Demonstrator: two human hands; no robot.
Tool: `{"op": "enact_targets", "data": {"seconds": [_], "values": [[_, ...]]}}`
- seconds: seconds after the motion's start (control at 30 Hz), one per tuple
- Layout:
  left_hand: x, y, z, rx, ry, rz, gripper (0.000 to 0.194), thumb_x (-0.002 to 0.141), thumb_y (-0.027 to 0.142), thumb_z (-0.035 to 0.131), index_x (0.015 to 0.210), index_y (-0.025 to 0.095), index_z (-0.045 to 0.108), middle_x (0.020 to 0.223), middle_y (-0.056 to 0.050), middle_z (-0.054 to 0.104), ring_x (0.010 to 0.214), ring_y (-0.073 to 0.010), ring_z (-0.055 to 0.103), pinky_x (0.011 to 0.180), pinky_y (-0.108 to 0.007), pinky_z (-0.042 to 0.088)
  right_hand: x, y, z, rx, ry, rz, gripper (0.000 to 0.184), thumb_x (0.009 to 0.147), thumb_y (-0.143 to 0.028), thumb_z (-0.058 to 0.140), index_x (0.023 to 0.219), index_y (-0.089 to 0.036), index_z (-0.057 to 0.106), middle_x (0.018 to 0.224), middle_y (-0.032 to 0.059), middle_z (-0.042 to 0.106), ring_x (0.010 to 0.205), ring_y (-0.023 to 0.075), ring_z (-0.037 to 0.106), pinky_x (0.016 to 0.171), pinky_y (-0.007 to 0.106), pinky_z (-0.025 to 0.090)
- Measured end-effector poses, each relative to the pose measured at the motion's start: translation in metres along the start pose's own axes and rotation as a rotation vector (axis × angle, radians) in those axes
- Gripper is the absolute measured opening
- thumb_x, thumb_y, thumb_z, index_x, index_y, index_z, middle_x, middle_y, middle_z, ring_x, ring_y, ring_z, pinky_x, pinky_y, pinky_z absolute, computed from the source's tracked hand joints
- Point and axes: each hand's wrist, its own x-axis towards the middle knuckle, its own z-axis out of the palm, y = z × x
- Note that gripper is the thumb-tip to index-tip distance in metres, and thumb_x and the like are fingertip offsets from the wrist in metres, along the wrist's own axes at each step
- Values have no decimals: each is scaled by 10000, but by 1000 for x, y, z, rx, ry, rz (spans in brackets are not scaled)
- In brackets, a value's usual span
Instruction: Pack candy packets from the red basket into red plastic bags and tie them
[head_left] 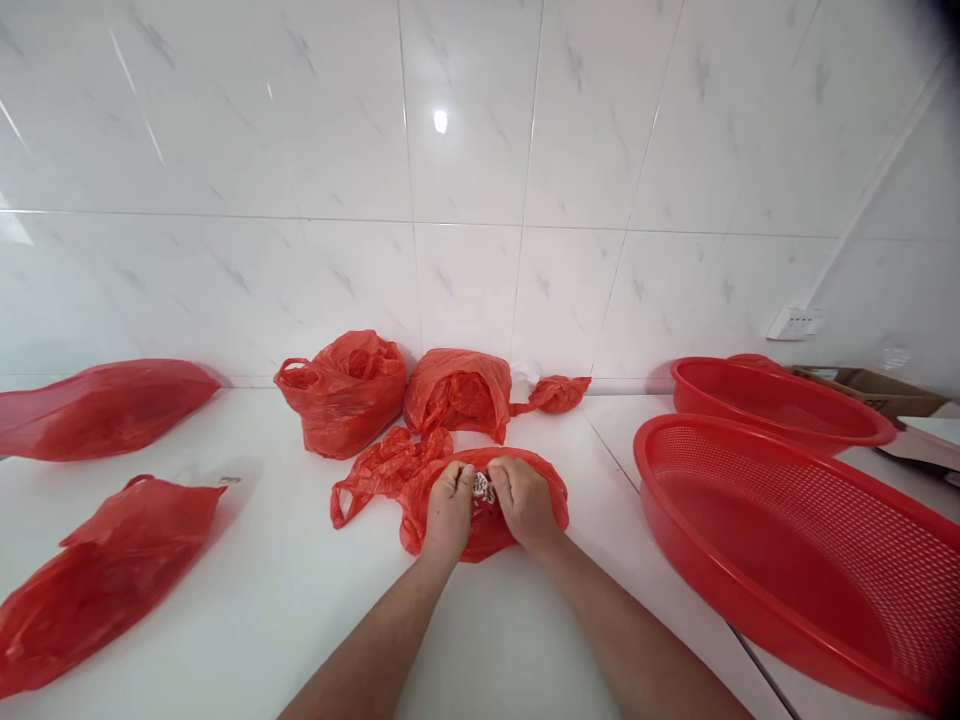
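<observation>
A red plastic bag (435,520) lies in the middle of the white table, with my two hands over it. My left hand (448,510) is closed on the bag's plastic at the left of an opening, thumb on top. On the other side my right hand (525,500) is also closed on the plastic, knuckles up. Between the thumbs, small white pieces with dark marks (484,487) show in the gap; I cannot tell their kind. A crumpled red bag with handle loops (375,475) touches the left side of this bag.
Behind stand two bulging red bags (352,390) (457,385) and a small knotted red bag (559,393) along the tiled wall. More red bags (112,570) lie at left. Red perforated baskets (750,560) occupy the right, near a cardboard box (877,388) and a wall socket (796,323).
</observation>
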Motion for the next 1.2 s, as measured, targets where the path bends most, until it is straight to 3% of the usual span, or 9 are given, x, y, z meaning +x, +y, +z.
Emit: {"op": "enact_targets", "data": {"seconds": [0.13, 0.27, 0.4, 0.47, 0.57, 0.67, 0.83, 1.03, 1.2], "values": [[6, -5, -11, 159, 48, 38, 211, 863, 391, 465, 870, 204, 562, 698, 15, 580, 578, -129, 525, 571, -250, 432, 3, 13, -7, -129, 0, 67, 384, 964, -297, 306, 804, -182, 636, 743, 55, 669, 687, 155, 594, 663, 255, 404], [12, -10, -25, 353, 87, 122, 187, 851, 306, 495, 1001, 228, 574, 940, -20, 666, 855, -179, 607, 794, -315, 458, 2, 24, -12, -164, -70, 99, 321, 937, -257, 356, 823, -194, 649, 807, 44, 689, 755, 165, 611, 714, 267, 419], [13, -10, -32, 472, -13, 160, 195, 857, 261, 477, 1015, 246, 590, 964, -3, 686, 884, -180, 615, 830, -320, 446, 0, 26, -20, -62, -228, 166, 279, 926, -264, 386, 893, -211, 658, 917, 24, 692, 859, 160, 616, 799, 277, 434], [12, -9, -32, 507, -58, 181, 204, 854, 241, 468, 1002, 258, 607, 965, 6, 693, 886, -180, 620, 811, -309, 449, -2, 25, -22, -46, -295, 201, 262, 909, -311, 434, 1026, -207, 644, 1051, 43, 673, 977, 177, 602, 865, 299, 429], [11, -11, -31, 559, -85, 181, 226, 843, 215, 461, 959, 277, 644, 960, 11, 703, 891, -192, 625, 805, -315, 446, -6, 24, -19, -78, -408, 217, 496, 798, -355, 611, 1251, -170, 532, 1248, 101, 585, 1131, 236, 540, 927, 345, 413], [12, -17, -32, 576, -69, 156, 233, 812, 193, 490, 941, 276, 665, 943, -6, 712, 893, -217, 629, 831, -345, 442, -9, 23, -12, -86, -474, 202, 470, 748, -228, 653, 1208, -182, 566, 1191, 90, 618, 1061, 228, 576, 880, 326, 436], [14, -24, -33, 550, -19, 138, 237, 790, 178, 506, 947, 263, 662, 958, -13, 713, 902, -219, 630, 844, -356, 445, -12, 21, -7, 17, -348, 175, 203, 792, -102, 524, 906, -210, 652, 943, 28, 677, 889, 168, 609, 800, 281, 447], [14, -26, -32, 517, 28, 117, 205, 810, 217, 484, 919, 258, 652, 921, -3, 708, 860, -204, 626, 812, -350, 449, -8, 28, -9, 193, -67, 353, 222, 882, -240, 422, 972, -205, 622, 933, 32, 684, 863, 179, 620, 802, 320, 460], [13, -29, -31, 491, 26, 103, 198, 807, 238, 497, 930, 261, 651, 931, 2, 708, 870, -194, 628, 830, -340, 445, -7, 28, -10, 167, -50, 350, 261, 914, -325, 384, 912, -198, 612, 825, 31, 669, 768, 180, 606, 717, 305, 451]]}}
